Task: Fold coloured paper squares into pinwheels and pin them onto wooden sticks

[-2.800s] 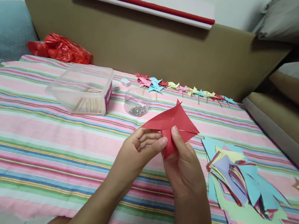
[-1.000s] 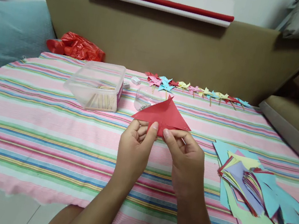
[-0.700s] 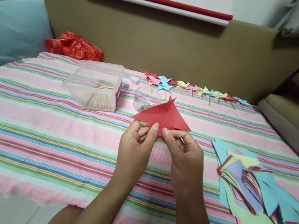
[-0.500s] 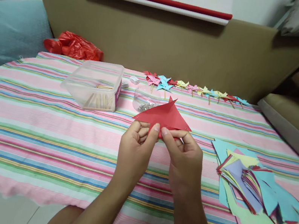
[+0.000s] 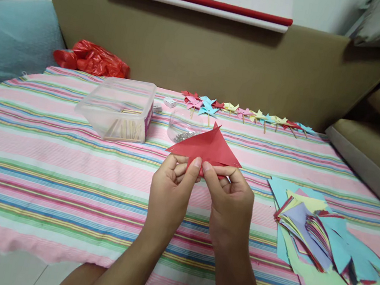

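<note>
A red paper piece, cut and partly folded into a triangle, is held up over the striped cloth. My left hand pinches its lower edge with thumb and fingers. My right hand pinches the same edge just to the right, thumb tips almost touching. Behind the paper stands a small clear cup of silver pins.
A clear plastic box of wooden sticks sits to the left. A row of small paper pinwheels lies along the far edge. A heap of cut coloured papers lies at the right. A red plastic bag rests at the back left.
The red paper has gone from a loose open sheet to a flatter folded triangle. Both hands have drawn closer together on its lower edge. The view has shifted slightly.
</note>
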The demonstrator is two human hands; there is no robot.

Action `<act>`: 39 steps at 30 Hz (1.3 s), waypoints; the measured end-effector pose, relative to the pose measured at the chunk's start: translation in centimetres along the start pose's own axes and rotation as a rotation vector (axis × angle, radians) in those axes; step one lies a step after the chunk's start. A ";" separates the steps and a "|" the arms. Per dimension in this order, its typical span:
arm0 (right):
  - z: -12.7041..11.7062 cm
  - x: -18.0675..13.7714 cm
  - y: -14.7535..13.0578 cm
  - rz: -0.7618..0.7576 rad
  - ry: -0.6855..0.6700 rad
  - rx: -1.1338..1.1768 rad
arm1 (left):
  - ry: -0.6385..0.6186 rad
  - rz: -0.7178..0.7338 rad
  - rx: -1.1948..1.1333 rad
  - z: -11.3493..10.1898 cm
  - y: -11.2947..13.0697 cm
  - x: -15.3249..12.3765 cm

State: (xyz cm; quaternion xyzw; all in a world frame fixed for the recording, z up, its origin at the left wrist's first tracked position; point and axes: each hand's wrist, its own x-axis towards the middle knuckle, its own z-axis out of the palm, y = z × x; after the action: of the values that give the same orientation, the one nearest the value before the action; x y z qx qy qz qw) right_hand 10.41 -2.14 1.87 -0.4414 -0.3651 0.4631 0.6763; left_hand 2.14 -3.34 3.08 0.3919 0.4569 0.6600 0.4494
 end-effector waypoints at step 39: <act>-4.1 1.1 -1.3 0.168 -0.340 -0.244 | -0.433 0.027 0.223 -3.0 0.3 1.7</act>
State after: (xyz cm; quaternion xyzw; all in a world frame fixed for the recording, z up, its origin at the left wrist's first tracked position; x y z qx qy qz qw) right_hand 14.84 -2.45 1.75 -0.4645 -0.4889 0.5379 0.5058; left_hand -1.24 -2.55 2.73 0.5773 0.4146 0.5121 0.4822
